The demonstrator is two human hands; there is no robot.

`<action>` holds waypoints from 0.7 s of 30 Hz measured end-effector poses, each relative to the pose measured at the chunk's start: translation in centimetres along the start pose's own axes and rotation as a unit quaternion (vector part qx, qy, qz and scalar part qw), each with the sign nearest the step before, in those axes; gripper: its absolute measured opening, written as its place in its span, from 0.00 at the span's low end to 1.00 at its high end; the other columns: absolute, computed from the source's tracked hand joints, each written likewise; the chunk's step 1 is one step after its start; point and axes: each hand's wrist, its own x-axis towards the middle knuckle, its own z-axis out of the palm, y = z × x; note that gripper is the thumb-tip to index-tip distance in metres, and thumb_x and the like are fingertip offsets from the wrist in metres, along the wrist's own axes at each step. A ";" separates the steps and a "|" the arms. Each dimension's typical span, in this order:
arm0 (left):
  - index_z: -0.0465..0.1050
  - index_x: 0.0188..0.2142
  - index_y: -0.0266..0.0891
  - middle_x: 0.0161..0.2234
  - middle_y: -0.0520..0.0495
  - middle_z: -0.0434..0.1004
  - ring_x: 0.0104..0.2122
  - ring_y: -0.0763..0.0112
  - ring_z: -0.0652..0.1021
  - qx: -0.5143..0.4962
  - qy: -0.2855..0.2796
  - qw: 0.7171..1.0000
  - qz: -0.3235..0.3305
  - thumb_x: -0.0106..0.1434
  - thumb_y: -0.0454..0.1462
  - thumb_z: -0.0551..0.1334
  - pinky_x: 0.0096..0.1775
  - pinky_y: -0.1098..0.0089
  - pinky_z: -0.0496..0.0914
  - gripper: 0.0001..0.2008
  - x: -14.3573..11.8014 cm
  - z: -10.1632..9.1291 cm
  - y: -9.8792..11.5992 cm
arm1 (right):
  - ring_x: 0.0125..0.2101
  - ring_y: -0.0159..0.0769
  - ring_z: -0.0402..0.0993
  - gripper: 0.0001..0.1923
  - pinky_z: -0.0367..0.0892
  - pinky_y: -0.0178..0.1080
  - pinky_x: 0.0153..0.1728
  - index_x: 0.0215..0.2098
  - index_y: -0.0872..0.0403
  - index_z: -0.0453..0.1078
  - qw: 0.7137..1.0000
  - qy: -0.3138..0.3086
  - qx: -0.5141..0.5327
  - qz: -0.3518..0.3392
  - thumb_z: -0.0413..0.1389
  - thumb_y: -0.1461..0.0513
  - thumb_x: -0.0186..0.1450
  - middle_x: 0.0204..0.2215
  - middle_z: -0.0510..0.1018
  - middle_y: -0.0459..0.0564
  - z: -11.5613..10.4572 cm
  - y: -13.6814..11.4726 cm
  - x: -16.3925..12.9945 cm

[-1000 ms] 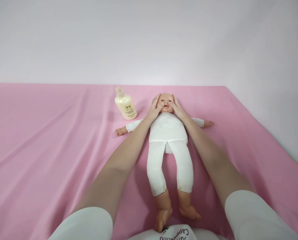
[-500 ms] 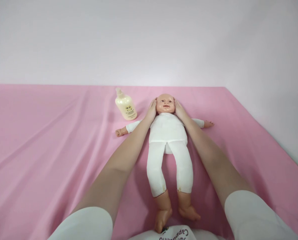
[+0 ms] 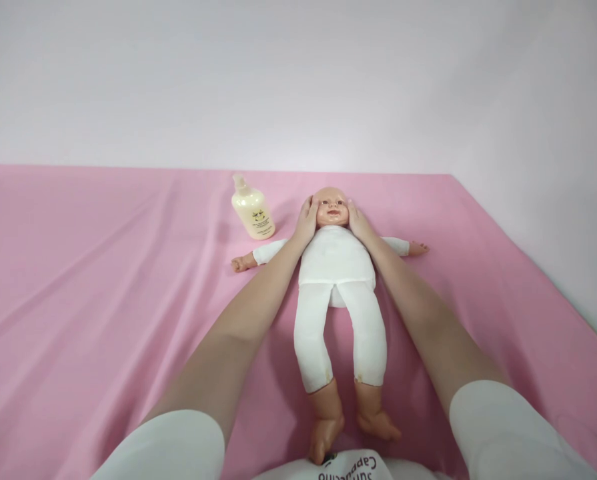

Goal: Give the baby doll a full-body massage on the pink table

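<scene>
Head view: a baby doll (image 3: 334, 267) in white clothing is lying face up on a pink sheet (image 3: 103, 287), toward the far edge and right of the middle. Its head is pointing at the far edge and its bare feet are pointing at the near edge. The doll's arms are spreading out sideways on the sheet, and its legs are lying straight and slightly apart.

The left hand (image 3: 305, 223) is pressing flat against the side of the doll's head nearer the sheet's left edge. Its fingers are extended and lying along the cheek, cupping rather than clenching. The right hand (image 3: 359, 223) is doing the same on the other side, open-palmed, with fingers resting against the cheek and temple. Between the two palms the doll's face is showing uncovered. Both forearms are stretching from the near edge alongside the doll's body, one on each side, with white sleeves (image 3: 498, 427) covering the upper arms.

A cream-coloured pump bottle (image 3: 252, 208) is standing on the sheet just beside the left hand, toward the far edge and apart from the doll's head. Its label is too small to read.
</scene>
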 end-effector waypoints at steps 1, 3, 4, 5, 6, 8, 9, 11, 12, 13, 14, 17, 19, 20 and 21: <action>0.63 0.63 0.38 0.65 0.33 0.66 0.66 0.53 0.69 0.014 0.000 1.000 0.001 0.70 0.59 0.51 0.67 0.53 0.61 0.34 -0.2 -0.2 0.4 | 0.64 0.43 0.70 0.44 0.59 0.47 0.68 0.62 0.57 0.69 1.000 -0.012 0.008 0.002 0.33 0.36 0.71 0.60 0.77 0.58 0.0 -0.4 -0.2; 0.58 0.67 0.37 0.69 0.32 0.59 0.69 0.51 0.62 0.056 -0.025 0.997 0.042 0.67 0.60 0.57 0.70 0.53 0.56 0.39 -0.7 -0.8 1.2 | 0.68 0.44 0.62 0.46 0.53 0.47 0.71 0.69 0.59 0.60 1.000 -0.023 -0.006 0.004 0.41 0.35 0.68 0.66 0.68 0.58 -0.2 -1.1 -0.6; 0.56 0.68 0.36 0.69 0.32 0.57 0.70 0.50 0.59 0.079 -0.043 0.994 0.069 0.64 0.60 0.60 0.71 0.53 0.53 0.42 -1.0 -1.1 1.6 | 0.70 0.45 0.58 0.48 0.50 0.47 0.72 0.72 0.60 0.54 0.999 -0.024 -0.017 0.011 0.47 0.35 0.66 0.69 0.63 0.59 -0.3 -1.3 -0.8; 0.55 0.68 0.36 0.70 0.32 0.56 0.71 0.49 0.57 0.098 -0.059 0.989 0.092 0.62 0.59 0.63 0.71 0.53 0.51 0.45 -1.2 -1.4 2.0 | 0.71 0.46 0.55 0.52 0.48 0.47 0.73 0.74 0.61 0.48 0.999 -0.025 -0.027 0.020 0.52 0.36 0.64 0.71 0.59 0.59 -0.4 -1.4 -0.8; 0.55 0.69 0.36 0.70 0.31 0.55 0.71 0.48 0.57 0.112 -0.073 0.985 0.109 0.60 0.59 0.66 0.71 0.53 0.50 0.47 -1.4 -1.6 2.4 | 0.72 0.46 0.52 0.56 0.47 0.47 0.73 0.75 0.62 0.44 0.999 -0.027 -0.033 0.027 0.56 0.38 0.62 0.72 0.56 0.59 -0.5 -1.4 -0.9; 0.53 0.69 0.36 0.70 0.30 0.55 0.71 0.47 0.56 0.126 -0.084 0.981 0.119 0.58 0.58 0.69 0.71 0.52 0.49 0.50 -1.6 -1.9 3.0 | 0.73 0.47 0.50 0.59 0.45 0.47 0.73 0.75 0.61 0.41 0.998 -0.033 -0.036 0.033 0.60 0.40 0.60 0.73 0.53 0.59 -0.5 -1.4 -0.9; 0.53 0.70 0.35 0.70 0.30 0.54 0.71 0.47 0.56 0.127 -0.086 0.981 0.117 0.57 0.57 0.69 0.71 0.52 0.49 0.50 -1.7 -2.0 3.2 | 0.73 0.47 0.49 0.59 0.45 0.48 0.73 0.75 0.60 0.41 0.998 -0.032 -0.034 0.033 0.60 0.40 0.60 0.73 0.53 0.59 -0.5 -1.3 -0.9; 0.53 0.70 0.35 0.70 0.29 0.54 0.71 0.46 0.56 0.124 -0.089 0.982 0.110 0.57 0.56 0.70 0.71 0.52 0.49 0.51 -1.8 -1.9 3.6 | 0.73 0.47 0.48 0.56 0.44 0.49 0.74 0.75 0.59 0.42 0.999 -0.027 -0.031 0.031 0.58 0.40 0.62 0.73 0.53 0.57 -0.5 -1.2 -0.9; 0.52 0.70 0.34 0.70 0.29 0.54 0.71 0.46 0.56 0.121 -0.091 0.983 0.107 0.57 0.56 0.70 0.71 0.52 0.49 0.51 -1.9 -1.9 3.8 | 0.74 0.46 0.48 0.54 0.43 0.49 0.74 0.75 0.58 0.43 0.999 -0.022 -0.029 0.030 0.56 0.39 0.63 0.73 0.53 0.57 -0.4 -1.1 -0.8; 0.52 0.70 0.34 0.70 0.29 0.53 0.71 0.47 0.56 0.116 -0.091 0.984 0.104 0.57 0.55 0.70 0.71 0.53 0.49 0.50 -1.9 -1.9 3.8 | 0.74 0.46 0.48 0.52 0.43 0.49 0.74 0.75 0.58 0.44 0.999 -0.015 -0.028 0.029 0.54 0.39 0.64 0.73 0.54 0.56 -0.4 -1.1 -0.8; 0.53 0.70 0.33 0.70 0.29 0.53 0.71 0.48 0.56 0.109 -0.091 0.985 0.100 0.59 0.55 0.69 0.71 0.54 0.49 0.49 -2.0 -1.8 3.9 | 0.74 0.45 0.48 0.50 0.44 0.49 0.74 0.75 0.58 0.46 0.999 -0.009 -0.026 0.029 0.52 0.39 0.66 0.73 0.55 0.56 -0.3 -1.1 -0.8; 0.55 0.68 0.35 0.71 0.33 0.54 0.71 0.53 0.57 0.076 -0.077 0.990 0.091 0.65 0.55 0.64 0.71 0.58 0.51 0.41 -1.9 -1.6 3.6 | 0.71 0.42 0.56 0.40 0.51 0.47 0.72 0.72 0.58 0.54 1.000 0.009 0.002 0.024 0.44 0.41 0.71 0.69 0.64 0.56 -0.1 -1.0 -0.6; 0.59 0.66 0.38 0.70 0.36 0.58 0.70 0.56 0.60 0.043 -0.051 0.994 0.082 0.68 0.53 0.60 0.70 0.59 0.53 0.34 -1.7 -1.3 3.2 | 0.65 0.41 0.67 0.35 0.59 0.46 0.68 0.67 0.58 0.63 0.999 0.022 0.024 0.031 0.40 0.45 0.74 0.63 0.73 0.57 -0.1 -0.9 -0.4; 0.62 0.64 0.39 0.68 0.37 0.61 0.69 0.58 0.63 0.023 -0.035 0.997 0.071 0.70 0.52 0.58 0.69 0.60 0.56 0.30 -1.5 -1.2 2.9 | 0.62 0.42 0.72 0.32 0.62 0.46 0.66 0.63 0.58 0.67 0.998 0.031 0.025 0.040 0.39 0.47 0.74 0.60 0.76 0.57 -0.2 -0.8 -0.3; 0.65 0.61 0.39 0.66 0.37 0.66 0.66 0.59 0.67 0.006 -0.018 0.998 0.056 0.72 0.51 0.56 0.68 0.59 0.60 0.26 -1.3 -1.0 2.5 | 0.58 0.43 0.75 0.30 0.65 0.48 0.64 0.59 0.57 0.71 0.998 0.042 0.015 0.054 0.39 0.49 0.74 0.57 0.79 0.57 -0.2 -0.7 -0.1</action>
